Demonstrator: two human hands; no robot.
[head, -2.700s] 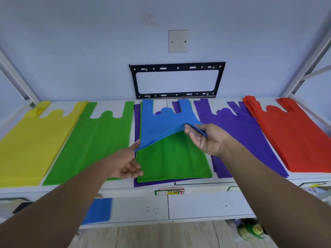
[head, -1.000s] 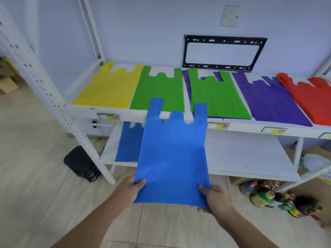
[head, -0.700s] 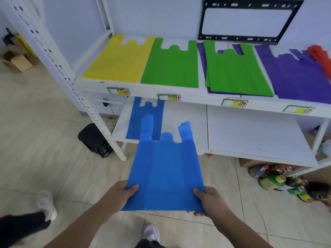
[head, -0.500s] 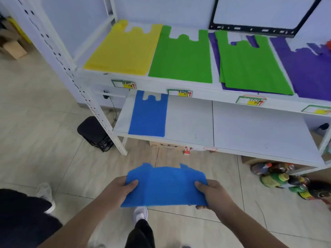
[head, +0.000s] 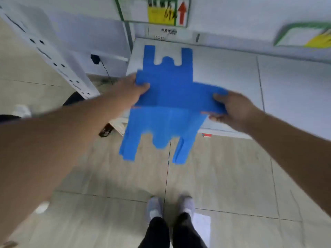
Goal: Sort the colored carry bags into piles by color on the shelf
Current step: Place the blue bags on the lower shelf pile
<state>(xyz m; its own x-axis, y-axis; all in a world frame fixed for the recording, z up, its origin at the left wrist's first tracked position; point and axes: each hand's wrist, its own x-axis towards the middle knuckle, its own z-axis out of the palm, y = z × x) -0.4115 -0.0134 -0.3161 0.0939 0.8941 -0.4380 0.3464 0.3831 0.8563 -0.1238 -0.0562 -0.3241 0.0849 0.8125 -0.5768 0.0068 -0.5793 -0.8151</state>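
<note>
I hold a blue carry bag (head: 166, 120) by its bottom edge, and its handles droop toward the floor in front of the lower shelf (head: 232, 77). My left hand (head: 130, 90) grips its left corner and my right hand (head: 232, 110) grips its right corner. Another blue bag (head: 170, 68) lies flat on the lower shelf just behind the held one, handles toward the wall. The upper shelf's bags are out of view.
The front edge of the upper shelf with a yellow price label (head: 164, 13) runs along the top. A white perforated shelf post (head: 50, 51) slants at the left. My feet (head: 170, 208) stand on the tiled floor.
I have bent down and moved closer to the lower shelf. The held blue bag has gone forward over the shelf's front edge, and its handles now hang down.
</note>
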